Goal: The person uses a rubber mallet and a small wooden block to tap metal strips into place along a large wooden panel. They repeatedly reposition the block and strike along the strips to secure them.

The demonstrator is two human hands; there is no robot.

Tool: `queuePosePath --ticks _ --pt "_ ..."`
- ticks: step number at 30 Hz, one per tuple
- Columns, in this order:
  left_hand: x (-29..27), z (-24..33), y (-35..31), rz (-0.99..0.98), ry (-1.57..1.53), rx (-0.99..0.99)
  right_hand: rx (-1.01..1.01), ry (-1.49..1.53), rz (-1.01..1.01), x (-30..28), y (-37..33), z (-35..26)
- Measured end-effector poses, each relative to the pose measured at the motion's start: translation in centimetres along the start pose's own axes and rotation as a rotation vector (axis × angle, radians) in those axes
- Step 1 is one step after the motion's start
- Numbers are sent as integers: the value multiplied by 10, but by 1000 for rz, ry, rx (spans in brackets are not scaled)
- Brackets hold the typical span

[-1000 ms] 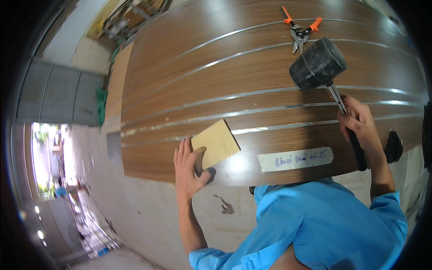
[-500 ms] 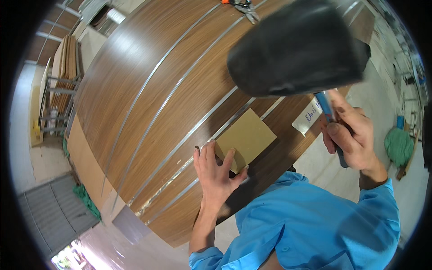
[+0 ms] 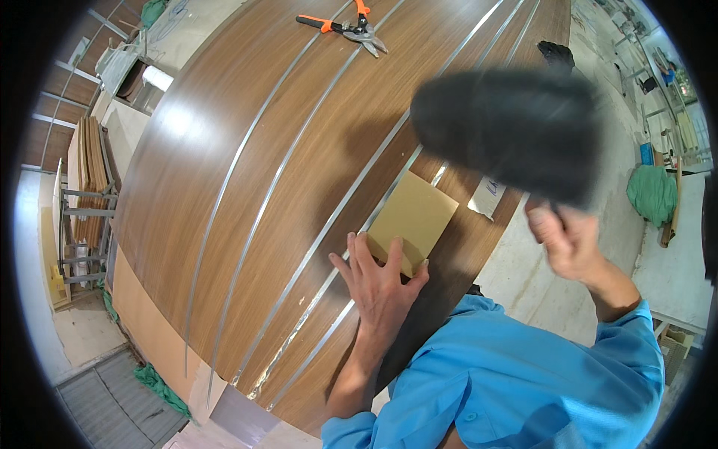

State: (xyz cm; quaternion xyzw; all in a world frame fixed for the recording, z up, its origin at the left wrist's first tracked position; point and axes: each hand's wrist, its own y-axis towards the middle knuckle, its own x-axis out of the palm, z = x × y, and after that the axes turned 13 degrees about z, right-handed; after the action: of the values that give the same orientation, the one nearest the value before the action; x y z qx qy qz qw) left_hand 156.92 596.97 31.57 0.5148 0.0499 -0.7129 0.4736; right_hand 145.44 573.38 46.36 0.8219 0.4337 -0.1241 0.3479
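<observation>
A flat tan block lies on a wood-grain panel, over thin metallic strips set into its face. My left hand grips the near end of this block, thumb on its right side and the other fingers over its top and left. In my right hand is the handle of a large black mallet, raised above the panel to the right of the block. Both the mallet head and that hand are blurred by motion. Most of the handle is hidden behind the head and fingers.
Tin snips with orange-and-black handles lie at the panel's far side. A white label with handwriting sits near its right edge. Stacked boards stand on a rack at left; green cloth lies at right.
My view has shifted, bringing more of the tin snips into sight. The mallet appears lower and its tilt has changed. My left hand and the block have slid along the strips toward the label.
</observation>
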Motion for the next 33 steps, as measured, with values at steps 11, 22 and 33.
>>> queuePosePath --ticks 11,22,33 --pt "35 26 36 4 -26 22 145 -78 -6 -30 -3 37" --pt "62 43 54 26 33 49 184 -99 51 -54 16 68" --pt "24 38 90 -47 -247 -138 576 152 92 -56 12 111"
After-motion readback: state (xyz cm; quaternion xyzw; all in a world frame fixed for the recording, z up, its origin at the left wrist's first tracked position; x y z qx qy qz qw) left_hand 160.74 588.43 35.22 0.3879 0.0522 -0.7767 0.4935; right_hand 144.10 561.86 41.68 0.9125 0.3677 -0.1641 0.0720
